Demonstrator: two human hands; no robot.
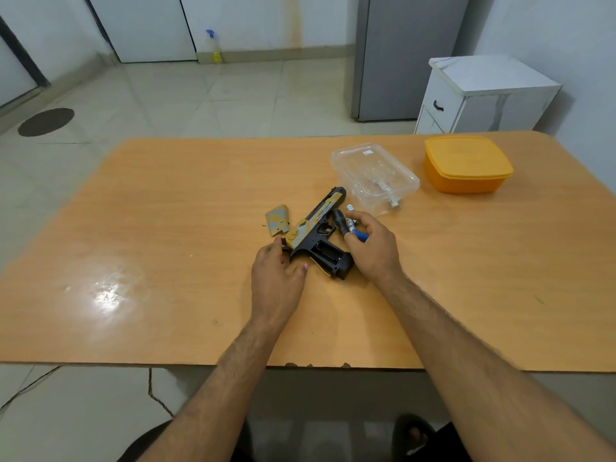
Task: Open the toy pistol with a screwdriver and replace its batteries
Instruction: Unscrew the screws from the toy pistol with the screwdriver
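A pale tiled floor [206,95] and white walls frame an orange wood-grain worktop [166,228] with a glossy glare patch at its left side. A grey cabinet [400,55] stands at the back beside a small white drawer unit [480,95]; a spray bottle [213,46] sits on the floor against the far wall, and a dark round mat [46,122] lies at far left. On the worktop, a yellow-and-black toy pistol [316,235] lies on its side near the middle, its grip compartment exposed. Its detached grip cover [277,219] rests just beside the pistol's rear. A person's left hand [276,278] lies with relaxed fingers touching the pistol's rear end, gripping nothing. The right hand [373,245] is curled around a screwdriver [343,223] with a dark handle, along with what look like small batteries [351,224], just right of the trigger guard. Behind, a clear plastic container [375,176] holds a few small cylindrical items, too blurred to identify. An orange lidded box [466,165] stands near the worktop's far right corner.
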